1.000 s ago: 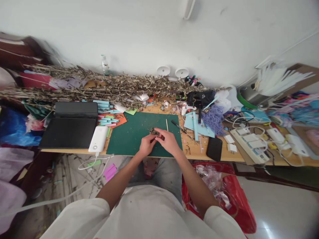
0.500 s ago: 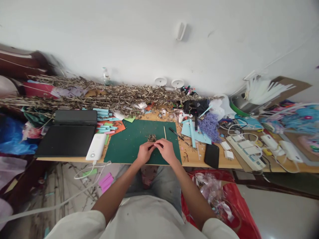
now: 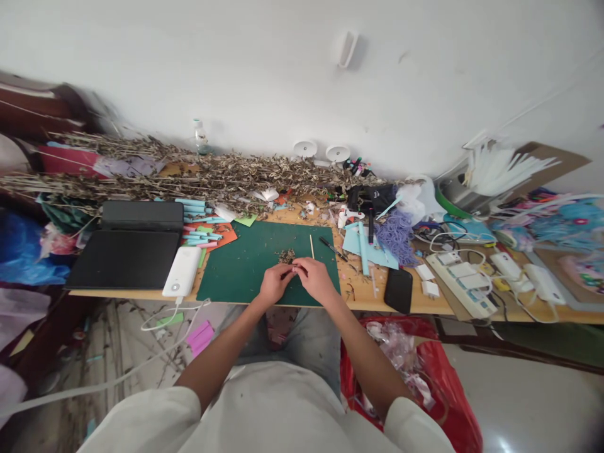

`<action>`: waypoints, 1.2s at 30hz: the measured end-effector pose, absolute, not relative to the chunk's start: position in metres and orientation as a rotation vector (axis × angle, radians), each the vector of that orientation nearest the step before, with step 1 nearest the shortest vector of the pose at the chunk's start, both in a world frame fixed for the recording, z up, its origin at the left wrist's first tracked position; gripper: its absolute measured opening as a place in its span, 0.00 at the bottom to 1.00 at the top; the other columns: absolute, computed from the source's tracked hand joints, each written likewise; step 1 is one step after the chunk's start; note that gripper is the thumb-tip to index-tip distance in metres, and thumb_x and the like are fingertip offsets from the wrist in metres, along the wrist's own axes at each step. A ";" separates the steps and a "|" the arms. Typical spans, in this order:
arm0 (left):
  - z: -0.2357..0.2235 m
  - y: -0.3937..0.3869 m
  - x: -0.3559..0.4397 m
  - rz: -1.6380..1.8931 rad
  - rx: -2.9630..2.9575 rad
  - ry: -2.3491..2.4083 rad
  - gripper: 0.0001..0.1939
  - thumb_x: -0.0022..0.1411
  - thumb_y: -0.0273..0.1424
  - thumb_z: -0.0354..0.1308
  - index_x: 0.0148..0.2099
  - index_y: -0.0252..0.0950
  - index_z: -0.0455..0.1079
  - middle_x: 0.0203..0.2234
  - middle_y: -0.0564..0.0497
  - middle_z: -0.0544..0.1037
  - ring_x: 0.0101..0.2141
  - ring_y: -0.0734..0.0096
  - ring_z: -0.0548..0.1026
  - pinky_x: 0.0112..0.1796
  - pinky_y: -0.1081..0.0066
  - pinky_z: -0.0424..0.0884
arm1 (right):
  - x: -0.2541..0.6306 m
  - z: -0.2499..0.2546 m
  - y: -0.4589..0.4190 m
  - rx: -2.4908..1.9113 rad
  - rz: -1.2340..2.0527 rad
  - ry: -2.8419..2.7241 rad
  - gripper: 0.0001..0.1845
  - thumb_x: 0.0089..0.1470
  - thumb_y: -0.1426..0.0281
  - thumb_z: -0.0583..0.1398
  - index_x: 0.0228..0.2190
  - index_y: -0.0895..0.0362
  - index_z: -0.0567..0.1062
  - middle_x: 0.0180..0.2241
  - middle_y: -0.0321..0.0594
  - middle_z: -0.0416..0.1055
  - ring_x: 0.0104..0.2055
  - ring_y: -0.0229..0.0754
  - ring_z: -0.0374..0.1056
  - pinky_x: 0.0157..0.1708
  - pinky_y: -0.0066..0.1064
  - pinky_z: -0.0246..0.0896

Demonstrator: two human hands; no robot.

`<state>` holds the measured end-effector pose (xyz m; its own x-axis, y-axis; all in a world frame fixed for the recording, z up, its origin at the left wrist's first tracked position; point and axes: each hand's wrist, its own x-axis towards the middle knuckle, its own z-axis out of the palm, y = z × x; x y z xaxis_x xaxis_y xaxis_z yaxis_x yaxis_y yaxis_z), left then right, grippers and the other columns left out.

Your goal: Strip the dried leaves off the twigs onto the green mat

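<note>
My left hand [image 3: 276, 282] and my right hand [image 3: 315, 279] meet fingertip to fingertip over the near part of a green cutting mat [image 3: 236, 264]. Both are pinched closed; whatever lies between the fingers is too small to make out. Just beyond the fingertips sits a small heap of crumbled dried leaves [image 3: 286, 255]. A thin pale stick [image 3: 311, 246] lies on the mat past my right hand, and a black pen [image 3: 333, 249] rests across the mat's right edge.
Bundles of dried plant stalks [image 3: 226, 176] run along the back. A black tablet case [image 3: 127, 258] and white power bank [image 3: 182, 272] lie left. To the right are purple yarn [image 3: 399, 236], a black phone [image 3: 399, 290] and a power strip [image 3: 462, 286]. A red bag [image 3: 448, 384] stands below.
The view tilted up and then slightly back down. My hands drew a little nearer to me, away from the leaf heap, which now shows more fully. The fingertips stay together.
</note>
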<state>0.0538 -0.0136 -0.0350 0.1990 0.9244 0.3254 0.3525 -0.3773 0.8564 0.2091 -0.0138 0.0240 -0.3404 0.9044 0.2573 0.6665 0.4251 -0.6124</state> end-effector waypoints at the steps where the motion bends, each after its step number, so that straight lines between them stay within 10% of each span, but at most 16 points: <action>1: -0.035 -0.014 0.054 1.159 1.841 1.198 0.12 0.63 0.36 0.56 0.42 0.37 0.76 0.34 0.47 0.79 0.32 0.69 0.75 0.36 0.70 0.69 | 0.209 0.026 -0.011 -1.318 0.559 -2.118 0.09 0.57 0.74 0.56 0.37 0.54 0.75 0.34 0.40 0.73 0.37 0.41 0.69 0.40 0.31 0.63; 23: -0.032 -0.018 0.055 1.212 1.746 1.272 0.10 0.61 0.35 0.58 0.40 0.36 0.76 0.32 0.48 0.80 0.31 0.69 0.76 0.34 0.71 0.70 | 0.202 0.004 -0.003 -1.427 0.725 -1.639 0.10 0.55 0.66 0.56 0.31 0.57 0.75 0.30 0.40 0.74 0.30 0.40 0.70 0.31 0.30 0.65; 30: -0.026 -0.022 0.040 1.517 1.425 1.446 0.14 0.63 0.38 0.55 0.42 0.34 0.74 0.35 0.46 0.79 0.33 0.70 0.76 0.37 0.71 0.72 | 0.189 0.008 0.020 -1.277 0.394 -2.287 0.17 0.53 0.71 0.60 0.46 0.53 0.75 0.42 0.44 0.74 0.46 0.48 0.62 0.47 0.39 0.60; 36: -0.022 -0.014 0.028 1.482 1.444 1.505 0.15 0.62 0.39 0.56 0.43 0.34 0.75 0.35 0.46 0.80 0.32 0.70 0.76 0.34 0.72 0.71 | 0.185 0.000 0.024 -1.306 0.455 -2.210 0.11 0.57 0.72 0.57 0.37 0.54 0.79 0.36 0.44 0.76 0.43 0.47 0.64 0.44 0.38 0.61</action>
